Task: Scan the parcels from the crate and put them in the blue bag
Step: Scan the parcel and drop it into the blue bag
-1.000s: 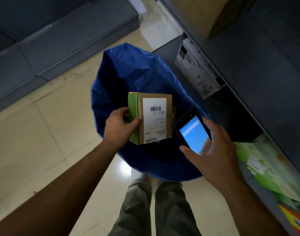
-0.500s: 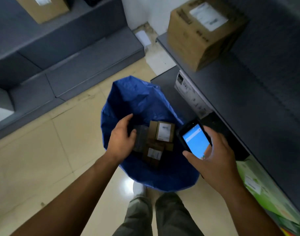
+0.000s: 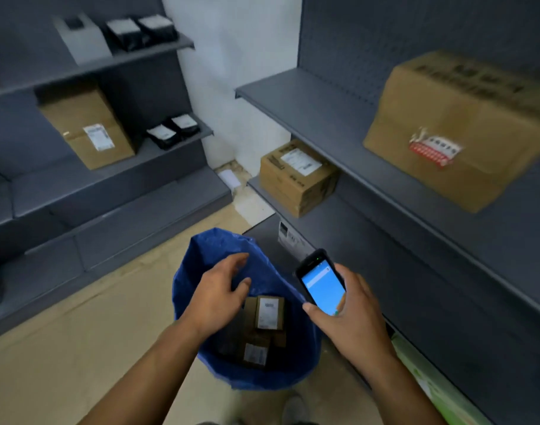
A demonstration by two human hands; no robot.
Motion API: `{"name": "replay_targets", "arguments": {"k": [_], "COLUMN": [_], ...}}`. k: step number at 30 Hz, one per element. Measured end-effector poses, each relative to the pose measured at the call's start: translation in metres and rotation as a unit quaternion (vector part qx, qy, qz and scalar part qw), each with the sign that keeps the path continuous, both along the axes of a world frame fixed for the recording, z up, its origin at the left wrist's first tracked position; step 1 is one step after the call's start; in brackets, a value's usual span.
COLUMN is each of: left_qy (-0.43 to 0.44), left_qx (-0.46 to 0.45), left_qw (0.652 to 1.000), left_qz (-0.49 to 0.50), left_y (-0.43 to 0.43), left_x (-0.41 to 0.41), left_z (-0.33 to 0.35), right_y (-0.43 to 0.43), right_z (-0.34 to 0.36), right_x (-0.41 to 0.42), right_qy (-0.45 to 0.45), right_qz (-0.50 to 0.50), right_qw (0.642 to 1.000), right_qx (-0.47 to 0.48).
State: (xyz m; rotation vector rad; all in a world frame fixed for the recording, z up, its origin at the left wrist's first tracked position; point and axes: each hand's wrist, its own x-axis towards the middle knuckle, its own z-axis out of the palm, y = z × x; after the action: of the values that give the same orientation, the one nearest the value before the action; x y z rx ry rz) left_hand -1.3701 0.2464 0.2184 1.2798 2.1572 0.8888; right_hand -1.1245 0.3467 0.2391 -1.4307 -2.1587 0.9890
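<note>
Hovering left hand (image 3: 215, 297), empty, fingers (image 3: 232, 261) apart, blue bag (image 3: 198, 256) beneath them.
Right hand (image 3: 354, 317) grips scanner (image 3: 322, 283); present next parcel's label squarely.

Grey shelves (image 3: 324, 118), large cardboard box (image 3: 453, 133), smaller labelled box (image 3: 296, 179), black pouches (image 3: 173, 131), beige floor (image 3: 63, 348)

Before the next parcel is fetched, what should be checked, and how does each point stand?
1. Left hand free: ok, open and empty above the bag.
2. Parcels inside bag: ok, they lie at its bottom.
3. Bag mouth open: ok.
4. Scanner held: ok, right hand grips it, screen lit.
5. Scan registered: cannot tell, screen unreadable.
6. Crate within reach: cannot tell, not in view.
</note>
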Motion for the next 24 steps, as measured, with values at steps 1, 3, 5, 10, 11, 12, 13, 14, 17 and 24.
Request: {"name": "replay_targets", "arguments": {"k": [1, 3, 5, 10, 11, 12, 13, 14, 17, 24], "left_qy": [-0.003, -0.014, -0.017, -0.073, -0.087, -0.098, -0.105, -0.110, -0.121, -0.127], "left_qx": [0.011, 0.031, 0.047, 0.057, 0.055, 0.053, 0.051, 0.051, 0.057, 0.086], "left_qw": [1.000, 0.999, 0.998, 0.989, 0.987, 0.984, 0.981, 0.977, 0.963, 0.910], "left_qz": [-0.008, -0.025, -0.049, -0.114, -0.125, -0.139, -0.157, -0.176, -0.235, -0.386], "left_y": [-0.002, -0.007, -0.013, -0.023, -0.024, -0.025, -0.024, -0.022, -0.014, -0.029], "left_x": [0.002, 0.003, 0.004, 0.009, 0.012, 0.016, 0.022, 0.028, 0.061, 0.187], "left_z": [0.006, 0.016, 0.022, 0.034, 0.036, 0.039, 0.042, 0.044, 0.052, 0.075], "right_y": [-0.007, -0.021, -0.036, -0.083, -0.093, -0.104, -0.115, -0.126, -0.161, -0.255], "right_z": [0.008, 0.021, 0.033, 0.060, 0.065, 0.069, 0.075, 0.080, 0.097, 0.118], "right_x": [0.003, 0.008, 0.011, 0.026, 0.031, 0.036, 0.043, 0.051, 0.083, 0.172], "right_qy": [0.000, 0.001, 0.001, 0.001, -0.004, -0.009, -0.013, -0.016, -0.030, -0.065], "right_qz": [-0.008, -0.027, -0.048, -0.121, -0.134, -0.150, -0.168, -0.188, -0.244, -0.370], "right_qw": [1.000, 1.000, 0.999, 0.991, 0.989, 0.986, 0.982, 0.978, 0.962, 0.918], "right_qx": [0.002, 0.008, 0.017, 0.053, 0.062, 0.070, 0.080, 0.093, 0.122, 0.126]}}
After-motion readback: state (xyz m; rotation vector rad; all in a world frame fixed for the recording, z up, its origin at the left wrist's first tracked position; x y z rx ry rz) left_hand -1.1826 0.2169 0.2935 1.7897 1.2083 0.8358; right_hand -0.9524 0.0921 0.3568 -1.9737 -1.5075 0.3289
